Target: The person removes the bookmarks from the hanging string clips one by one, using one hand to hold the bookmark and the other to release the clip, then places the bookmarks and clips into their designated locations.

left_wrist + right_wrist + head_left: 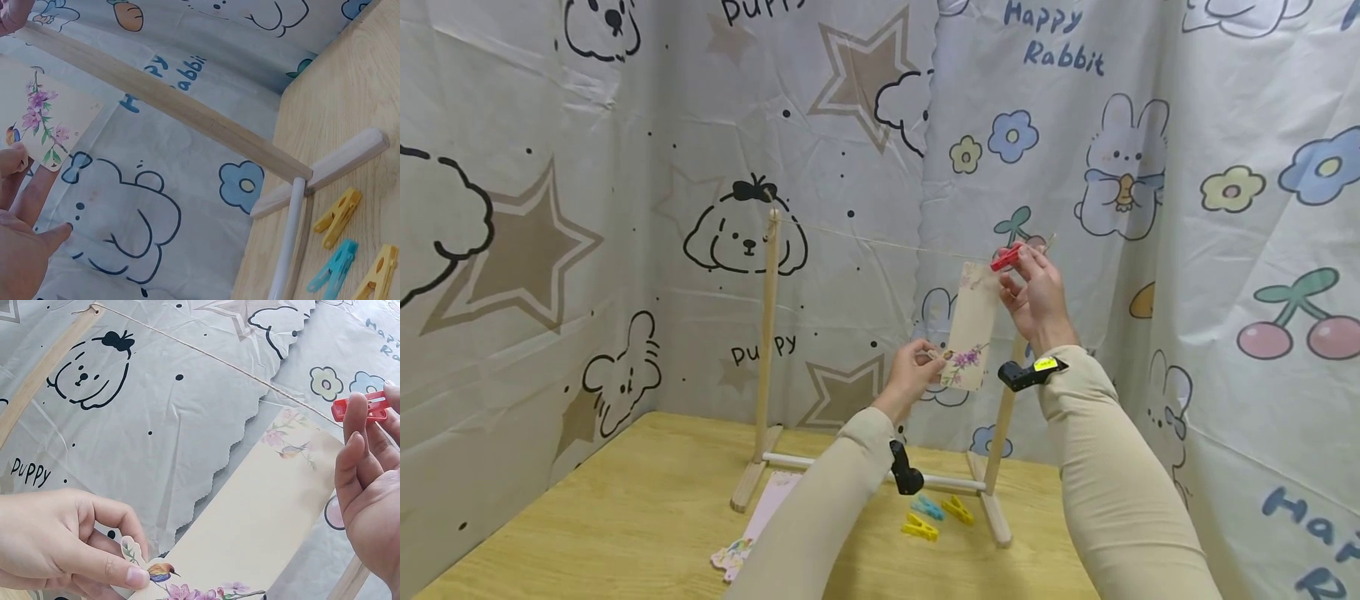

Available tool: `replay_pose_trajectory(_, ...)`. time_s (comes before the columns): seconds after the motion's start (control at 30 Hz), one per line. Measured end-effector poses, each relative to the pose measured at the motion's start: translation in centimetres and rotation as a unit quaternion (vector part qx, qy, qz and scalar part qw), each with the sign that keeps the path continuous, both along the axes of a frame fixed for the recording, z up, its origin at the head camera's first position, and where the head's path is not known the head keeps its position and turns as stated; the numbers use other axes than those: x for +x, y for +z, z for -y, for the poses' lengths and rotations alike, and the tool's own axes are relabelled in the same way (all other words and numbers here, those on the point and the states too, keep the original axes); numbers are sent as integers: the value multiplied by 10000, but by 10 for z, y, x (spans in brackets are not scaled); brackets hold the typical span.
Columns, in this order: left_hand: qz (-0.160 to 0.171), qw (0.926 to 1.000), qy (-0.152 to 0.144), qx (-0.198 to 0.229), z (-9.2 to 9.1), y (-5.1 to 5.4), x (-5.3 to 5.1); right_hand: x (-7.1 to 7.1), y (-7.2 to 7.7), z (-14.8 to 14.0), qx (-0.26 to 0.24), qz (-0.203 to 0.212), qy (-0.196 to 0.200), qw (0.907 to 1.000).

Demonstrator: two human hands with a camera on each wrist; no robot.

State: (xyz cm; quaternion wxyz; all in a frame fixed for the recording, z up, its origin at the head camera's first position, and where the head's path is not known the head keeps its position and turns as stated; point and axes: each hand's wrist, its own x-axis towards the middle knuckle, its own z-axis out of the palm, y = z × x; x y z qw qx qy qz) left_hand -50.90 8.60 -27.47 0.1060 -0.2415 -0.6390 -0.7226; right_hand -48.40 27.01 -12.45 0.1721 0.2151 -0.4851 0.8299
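Note:
My left hand (917, 371) pinches the lower left edge of a cream paper card (250, 512) printed with purple flowers and a small bird. The card stands upright, its top close to a thin string (865, 240) stretched between two wooden posts. At the string's right end, my right hand (1036, 300) pinches a red clothespin (1006, 257) beside the card's top corner. In the right wrist view the clothespin lies close to the string; whether it touches the string cannot be told.
The wooden stand has a left post (767, 333) and a white crossbar (955, 482). Yellow clothespins (337, 217) and a blue clothespin (333, 269) lie by its right foot. A pink card (767, 508) lies on the table (625, 500) at left. Printed curtains (850, 317) surround it.

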Motion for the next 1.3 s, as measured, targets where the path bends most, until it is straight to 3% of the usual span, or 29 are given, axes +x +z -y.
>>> replay_pose_trajectory(0.73,-17,9999,94,85,5,-4,8,2,-9,9,411,-26,155,9990)
replay_pose_trajectory(1.07,-97,9998,33,164,8,-5,12,9,-11,15,541,-281,430,9972)
replay_pose_trajectory(1.3,-74,9994,-153,296,17,-9,17,14,-18,14,695,-209,468,9963)
